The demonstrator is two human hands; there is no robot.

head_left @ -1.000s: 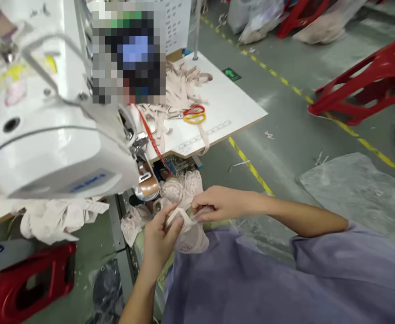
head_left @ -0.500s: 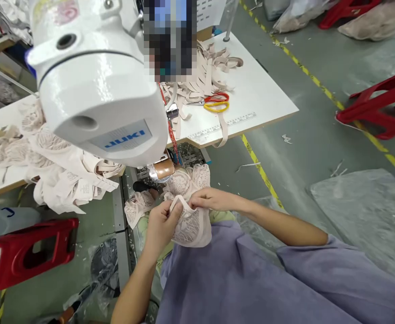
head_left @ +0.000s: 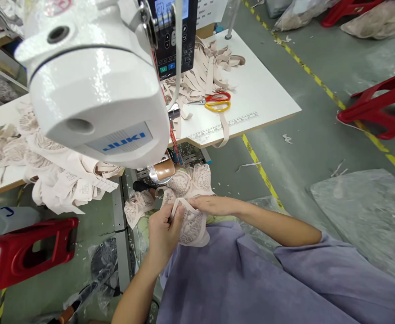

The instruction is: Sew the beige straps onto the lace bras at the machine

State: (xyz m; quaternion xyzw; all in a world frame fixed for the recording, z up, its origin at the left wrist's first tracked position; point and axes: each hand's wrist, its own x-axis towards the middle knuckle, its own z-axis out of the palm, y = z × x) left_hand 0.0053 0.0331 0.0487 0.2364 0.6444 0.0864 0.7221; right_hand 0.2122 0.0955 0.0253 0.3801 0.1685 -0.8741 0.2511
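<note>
L hand point(head_left: 164, 227) pinching edge of lace bra point(head_left: 191, 228), R hand point(head_left: 214, 205) gripping it too, tips part hidden; bra's over lap point(head_left: 222, 219), just off table's point(head_left: 268, 96) near edge, nr sewing machine point(head_left: 99, 103). Scissors point(head_left: 217, 107) btwn that edge & fabric strips point(head_left: 210, 72), strips twd far corner.

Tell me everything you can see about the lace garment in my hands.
The lace garment is pale pinkish beige, with patterned lace, rounded, cup-like parts and a smooth, narrow band that arches up in a loop. It is bunched up in front of the purple clothing, near the machine's brown cylindrical part. The left hand pinches the band; the right hand touches the garment close by. The hands hide some of it, so its full outline cannot be told.
</note>
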